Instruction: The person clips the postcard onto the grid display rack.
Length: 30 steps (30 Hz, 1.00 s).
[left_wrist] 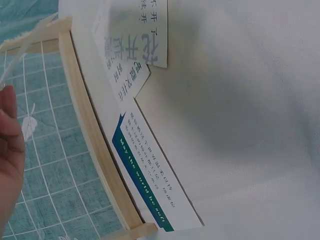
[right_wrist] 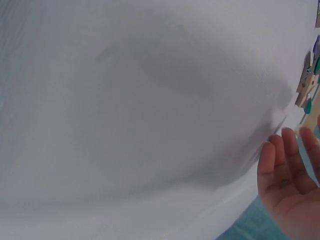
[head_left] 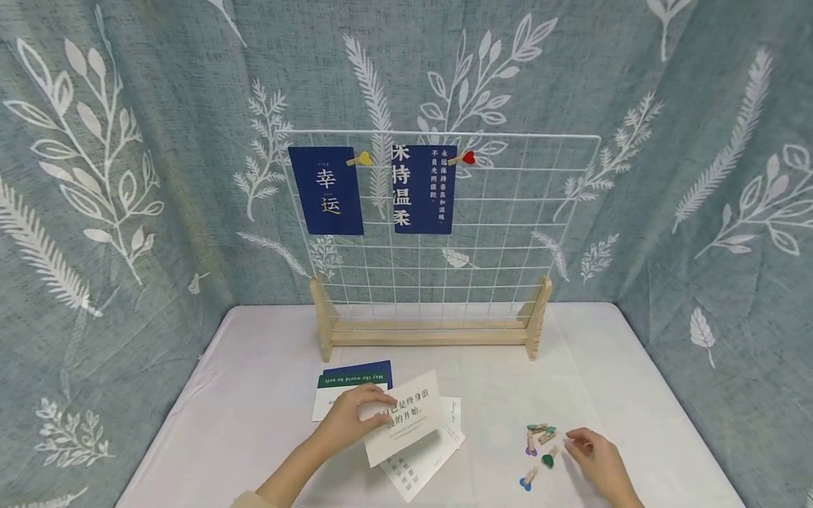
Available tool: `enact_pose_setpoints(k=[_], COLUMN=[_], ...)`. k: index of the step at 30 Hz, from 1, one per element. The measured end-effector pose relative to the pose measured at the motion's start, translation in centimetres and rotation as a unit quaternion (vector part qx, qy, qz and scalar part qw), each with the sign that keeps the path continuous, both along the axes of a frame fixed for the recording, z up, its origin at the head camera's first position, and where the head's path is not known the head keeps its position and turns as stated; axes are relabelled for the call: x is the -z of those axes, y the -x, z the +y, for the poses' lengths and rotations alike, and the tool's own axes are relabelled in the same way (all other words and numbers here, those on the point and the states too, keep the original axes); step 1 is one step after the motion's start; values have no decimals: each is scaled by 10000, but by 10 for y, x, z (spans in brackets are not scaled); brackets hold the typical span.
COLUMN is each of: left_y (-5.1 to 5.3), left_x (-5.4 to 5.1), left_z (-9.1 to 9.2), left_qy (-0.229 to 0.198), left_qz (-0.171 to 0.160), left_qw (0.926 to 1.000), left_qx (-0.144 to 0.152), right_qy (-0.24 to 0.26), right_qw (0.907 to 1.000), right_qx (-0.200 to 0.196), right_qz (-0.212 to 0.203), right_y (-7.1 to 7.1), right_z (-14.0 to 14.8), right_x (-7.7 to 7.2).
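Note:
My left hand [head_left: 356, 416] pinches a white card [head_left: 416, 406] with dark printed characters, tilted above other white cards [head_left: 425, 469]. In the left wrist view, part of this hand [left_wrist: 10, 150] shows at the left edge, beside a thin pale strip that looks like the held card's edge. My right hand [head_left: 600, 462], fingers loosely bent and holding nothing visible, is just right of several small wooden clips [head_left: 550, 455] with coloured ends. The right wrist view shows its fingers spread apart, the hand [right_wrist: 292, 185] below the clips [right_wrist: 307, 90].
A white wire grid [head_left: 495, 247] on a wooden stand [head_left: 432, 339] rises at the back. Two blue cards hang on it, one [head_left: 327, 190] by a yellow heart clip [head_left: 364, 159], one [head_left: 422, 190] by a red one [head_left: 468, 157]. A green-banded card [head_left: 352, 379] lies before the stand.

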<state>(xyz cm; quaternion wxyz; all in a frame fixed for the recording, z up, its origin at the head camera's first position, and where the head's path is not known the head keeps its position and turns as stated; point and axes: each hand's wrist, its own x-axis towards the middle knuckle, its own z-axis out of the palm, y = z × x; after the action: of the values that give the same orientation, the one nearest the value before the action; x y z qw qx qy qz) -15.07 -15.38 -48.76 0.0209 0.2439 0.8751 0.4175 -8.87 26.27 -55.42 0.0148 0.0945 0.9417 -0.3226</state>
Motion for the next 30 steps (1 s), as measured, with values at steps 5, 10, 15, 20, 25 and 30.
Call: enact_pose_setpoints(k=[5, 10, 15, 20, 25, 30], left_y=[-5, -10, -10, -9, -9, -7], left_x=[-1, -4, -11, -13, -8, -6], left_z=[1, 5, 12, 14, 9, 12], left_qy=[-326, -958, -1546, -2220, -2554, -2550], left_qz=[-408, -863, -644, -564, -90, 335], left_qw=[9977, 9913, 9832, 9637, 9509, 9478], left_qx=[437, 271, -728, -1371, -1746, -1886], right_qy=[109, 223, 136, 100, 253, 350], right_qw=[9999, 9988, 9990, 9994, 9993, 9989], right_qx=[-8, -76, -181, -256, -254, -130], right_qz=[-108, -435, -397, -203, -124, -293], right_y=[2, 5, 12, 11, 9, 8], right_z=[2, 1, -3, -5, -9, -5], right_x=[6, 16, 19, 19, 20, 19])
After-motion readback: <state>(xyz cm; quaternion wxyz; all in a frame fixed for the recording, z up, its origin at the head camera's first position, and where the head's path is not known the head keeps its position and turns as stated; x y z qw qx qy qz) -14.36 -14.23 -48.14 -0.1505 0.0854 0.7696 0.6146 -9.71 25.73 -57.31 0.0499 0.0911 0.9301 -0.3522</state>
